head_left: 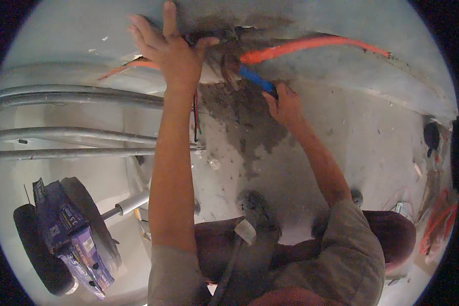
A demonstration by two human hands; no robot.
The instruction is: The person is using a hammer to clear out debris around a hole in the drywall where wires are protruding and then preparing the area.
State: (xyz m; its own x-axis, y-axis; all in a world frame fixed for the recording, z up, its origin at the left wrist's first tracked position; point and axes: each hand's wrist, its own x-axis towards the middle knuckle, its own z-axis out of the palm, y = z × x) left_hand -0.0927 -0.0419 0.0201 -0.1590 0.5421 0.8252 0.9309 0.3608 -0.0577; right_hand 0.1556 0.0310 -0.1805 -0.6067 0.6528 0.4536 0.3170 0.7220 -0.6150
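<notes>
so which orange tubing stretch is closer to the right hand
The longer stretch on the right, above the right hand; the shorter orange stretch shows left of the left wrist.

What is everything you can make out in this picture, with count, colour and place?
Blue tool: one, blue, gripped at upper centre
Orange tubing: two visible stretches, orange, along the wall either side of the left hand
Dark patch: one, brownish grey, below the blue tool
Thin wires: a few, mostly dark, beside the left forearm
Metal pipes: at least four, grey, left side
Boxes: at least two, purple, lower left
Red tubing or cable: count unclear, red-orange, right edge
Left hand: one, bare, fingers spread, upper centre-left
Right hand: one, bare, around the blue tool
</notes>
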